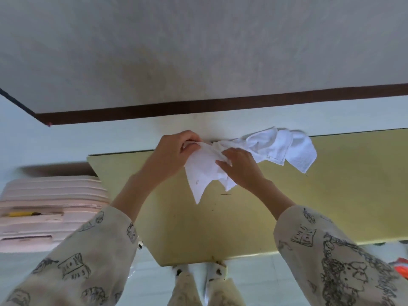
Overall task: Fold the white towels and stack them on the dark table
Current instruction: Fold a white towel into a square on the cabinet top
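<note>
A white towel (202,173) hangs crumpled between my two hands above the far part of the yellow-green table (309,206). My left hand (176,151) pinches its upper edge. My right hand (238,166) grips the cloth a little lower and to the right. One corner of the towel dangles down toward the tabletop. A heap of more white towels (284,146) lies rumpled at the table's far edge, just right of my right hand.
A pink ribbed suitcase (48,208) with a yellow-handled tool on it stands left of the table. A wall with a dark brown skirting band (220,107) runs behind. Pale tiled floor surrounds the table. Something orange (400,268) shows at the right edge.
</note>
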Demonstrator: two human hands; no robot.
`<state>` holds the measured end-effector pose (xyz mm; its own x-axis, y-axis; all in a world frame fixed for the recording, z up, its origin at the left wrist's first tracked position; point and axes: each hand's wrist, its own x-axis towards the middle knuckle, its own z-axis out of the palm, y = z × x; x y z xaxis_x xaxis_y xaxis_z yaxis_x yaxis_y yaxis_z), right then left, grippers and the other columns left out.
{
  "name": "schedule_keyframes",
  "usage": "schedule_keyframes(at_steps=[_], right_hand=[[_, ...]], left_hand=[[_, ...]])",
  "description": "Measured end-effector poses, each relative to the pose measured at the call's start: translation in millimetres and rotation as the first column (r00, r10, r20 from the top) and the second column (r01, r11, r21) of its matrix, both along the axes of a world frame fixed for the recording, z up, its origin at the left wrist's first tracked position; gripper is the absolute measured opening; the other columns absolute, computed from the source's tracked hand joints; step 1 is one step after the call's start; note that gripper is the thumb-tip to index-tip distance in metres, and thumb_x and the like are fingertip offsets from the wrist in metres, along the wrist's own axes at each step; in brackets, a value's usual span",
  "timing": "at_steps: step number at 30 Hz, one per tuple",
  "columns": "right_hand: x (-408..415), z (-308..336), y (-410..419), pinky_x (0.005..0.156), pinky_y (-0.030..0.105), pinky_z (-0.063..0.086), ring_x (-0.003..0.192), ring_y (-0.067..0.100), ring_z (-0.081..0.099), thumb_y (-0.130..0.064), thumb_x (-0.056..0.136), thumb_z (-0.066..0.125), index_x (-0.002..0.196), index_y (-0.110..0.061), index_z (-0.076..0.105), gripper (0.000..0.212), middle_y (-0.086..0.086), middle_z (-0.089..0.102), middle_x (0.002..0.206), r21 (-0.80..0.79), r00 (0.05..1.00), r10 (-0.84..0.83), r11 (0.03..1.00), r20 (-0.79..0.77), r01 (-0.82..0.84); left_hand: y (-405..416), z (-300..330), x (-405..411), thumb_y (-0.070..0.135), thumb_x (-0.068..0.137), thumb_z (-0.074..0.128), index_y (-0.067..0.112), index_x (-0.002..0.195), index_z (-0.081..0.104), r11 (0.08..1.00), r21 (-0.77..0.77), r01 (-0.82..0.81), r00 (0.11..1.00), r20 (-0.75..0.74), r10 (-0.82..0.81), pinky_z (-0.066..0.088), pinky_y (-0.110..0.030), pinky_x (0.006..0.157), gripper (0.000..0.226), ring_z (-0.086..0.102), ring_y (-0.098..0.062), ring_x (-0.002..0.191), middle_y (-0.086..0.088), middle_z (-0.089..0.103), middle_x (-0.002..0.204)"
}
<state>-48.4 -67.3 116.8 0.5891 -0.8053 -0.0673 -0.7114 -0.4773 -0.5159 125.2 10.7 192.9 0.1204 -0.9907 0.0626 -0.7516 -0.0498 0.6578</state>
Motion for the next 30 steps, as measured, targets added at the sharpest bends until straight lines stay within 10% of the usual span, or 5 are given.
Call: schedule_keyframes(at_steps=[3, 11, 21, 30], right_hand=[[-19.5, 17.4, 20.5, 0.065, 0.025, 0.037, 0.076, 0.018, 0.054, -0.032, 0.092, 0.055, 0.088, -0.007, 0.064, 0.027, -0.005, 0.059, 0.071, 0.124, 0.993, -0.093, 0.989, 0.068, 0.084], [-14.1, 29.8, 37.5, 0.063, 0.029, 0.036, 0.079, 0.023, 0.059, -0.020, 0.095, 0.041, 0.089, -0.013, 0.063, 0.024, 0.004, 0.064, 0.080, 0.019, 0.980, -0.114, 0.993, -0.163, 0.119], [12.4, 60.1, 28.8, 0.073, 0.032, 0.041, 0.091, 0.026, 0.059, -0.023, 0.099, 0.039, 0.104, -0.007, 0.065, 0.031, 0.009, 0.068, 0.097, -0.292, 0.990, -0.140, 0.948, -0.028, 0.126], [-26.6, -10.9, 100.1, 0.079, 0.026, 0.042, 0.097, 0.020, 0.063, -0.024, 0.092, 0.055, 0.098, -0.011, 0.070, 0.020, 0.003, 0.070, 0.101, 0.152, 0.996, -0.071, 0.985, -0.059, 0.079]], left_hand=[[23.4, 10.2, 25.4, 0.016, 0.091, 0.055, 0.012, 0.101, 0.064, 0.998, 0.003, -0.059, 0.998, 0.002, 0.059, 0.034, 0.004, 0.069, 0.014, 0.052, -0.002, 0.077, 0.009, 0.059, 0.088], [59.0, 8.7, 63.2, 0.016, 0.090, 0.056, 0.010, 0.098, 0.066, 0.992, 0.037, -0.119, 0.992, 0.032, 0.118, 0.034, 0.003, 0.064, 0.014, 0.050, 0.004, 0.071, 0.009, 0.059, 0.084], [73.4, 21.5, 96.1, 0.016, 0.090, 0.055, 0.010, 0.097, 0.067, 0.967, -0.048, -0.251, 0.968, -0.016, 0.250, 0.038, -0.018, 0.075, 0.014, 0.056, -0.010, 0.084, 0.004, 0.065, 0.091], [133.8, -58.7, 97.9, 0.013, 0.080, 0.069, 0.014, 0.085, 0.071, 0.913, 0.397, -0.095, 0.988, -0.074, 0.135, 0.044, -0.023, 0.077, 0.006, 0.061, -0.012, 0.076, 0.007, 0.066, 0.076]])
